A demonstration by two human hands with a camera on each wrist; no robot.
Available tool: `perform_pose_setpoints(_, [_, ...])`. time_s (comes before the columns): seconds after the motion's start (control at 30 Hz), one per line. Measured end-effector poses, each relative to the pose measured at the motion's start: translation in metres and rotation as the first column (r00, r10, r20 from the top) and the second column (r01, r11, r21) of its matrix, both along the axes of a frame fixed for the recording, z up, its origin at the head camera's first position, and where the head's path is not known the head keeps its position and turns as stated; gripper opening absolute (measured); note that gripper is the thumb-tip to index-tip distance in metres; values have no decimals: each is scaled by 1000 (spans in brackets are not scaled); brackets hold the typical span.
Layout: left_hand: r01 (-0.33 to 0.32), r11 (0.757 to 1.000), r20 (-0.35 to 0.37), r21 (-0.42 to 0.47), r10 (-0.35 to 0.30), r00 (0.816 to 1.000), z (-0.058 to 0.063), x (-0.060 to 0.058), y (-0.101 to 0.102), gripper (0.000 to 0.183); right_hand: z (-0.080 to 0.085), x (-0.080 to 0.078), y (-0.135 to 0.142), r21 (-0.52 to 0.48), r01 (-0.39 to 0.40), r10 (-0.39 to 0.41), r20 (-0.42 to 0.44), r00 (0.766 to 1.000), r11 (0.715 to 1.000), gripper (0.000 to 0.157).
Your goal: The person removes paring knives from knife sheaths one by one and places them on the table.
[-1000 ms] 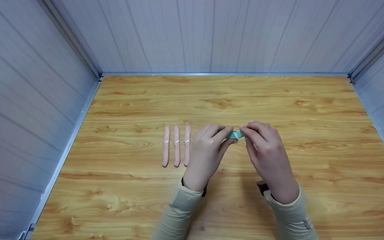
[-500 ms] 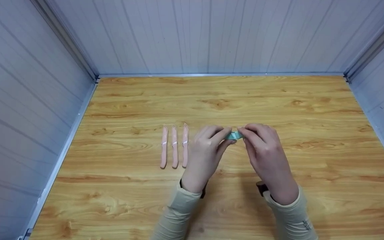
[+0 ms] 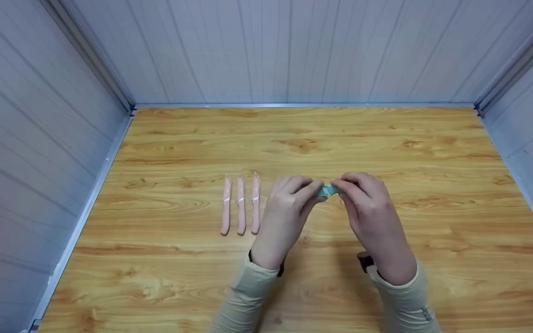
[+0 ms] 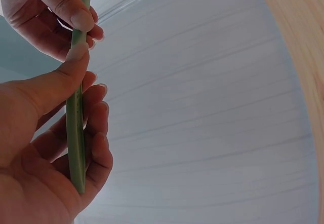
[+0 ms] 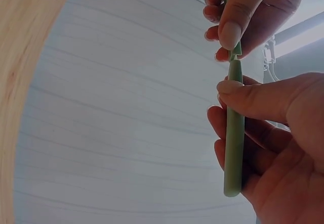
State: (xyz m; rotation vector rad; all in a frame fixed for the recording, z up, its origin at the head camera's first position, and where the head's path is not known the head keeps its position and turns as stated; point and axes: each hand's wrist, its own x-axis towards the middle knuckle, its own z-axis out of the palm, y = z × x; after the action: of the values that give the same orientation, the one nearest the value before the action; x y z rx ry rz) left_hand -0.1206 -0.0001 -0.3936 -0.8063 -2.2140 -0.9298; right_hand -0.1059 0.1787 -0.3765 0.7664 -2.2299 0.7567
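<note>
Between both hands is a slim green knife (image 3: 327,190) in a matching sheath, with a pale strip showing where sheath and handle meet. My left hand (image 3: 286,203) grips the sheath (image 4: 76,148), thumb on top and fingers curled behind it. The right hand (image 3: 369,208) pinches the rounded handle (image 5: 234,153) between thumb and fingers. In the head view the fingers hide most of the green knife. Left of my left hand, three pink sheathed knives lie side by side on the table: a left one (image 3: 226,208), a middle one (image 3: 241,208) and a right one (image 3: 256,208).
The wood-grain table (image 3: 303,143) is bounded by a pale back wall (image 3: 266,51), a left wall (image 3: 40,138) and a right wall (image 3: 525,115). Light sleeves (image 3: 243,296) cover both forearms, and dark straps show at the wrists.
The head view has shifted slightly, so the pink knives appear a little further left and lower. Both hands keep hold of the green knife in nearly the same pose.
</note>
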Motion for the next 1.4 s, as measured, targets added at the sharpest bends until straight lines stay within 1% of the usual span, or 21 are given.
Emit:
perform_pose_setpoints(0.2, [-14, 1000, 0, 0, 14, 1000, 1, 2, 0, 20, 0, 2, -1, 4, 4, -4, 10, 1000, 1000, 21])
perform_pose_setpoints(0.47, [6, 1000, 12, 12, -6, 1000, 1, 2, -1, 21, 1, 2, 0, 14, 7, -7, 12, 1000, 1000, 20])
perform_pose_setpoints(0.9, [-11, 999, 26, 32, 10, 1000, 2, 4, 1, 22, 2, 4, 1, 20, 8, -8, 12, 1000, 1000, 20])
perform_pose_setpoints(1.17, [8, 1000, 32, 17, -8, 999, 3, 3, 2, 21, 3, 5, 4, 29, 19, -20, 19, 1000, 999, 21])
perform_pose_setpoints(1.4, [6, 999, 39, 35, -7, 999, 3, 4, 3, 21, 3, 5, 4, 31, 21, -22, 15, 1000, 999, 21])
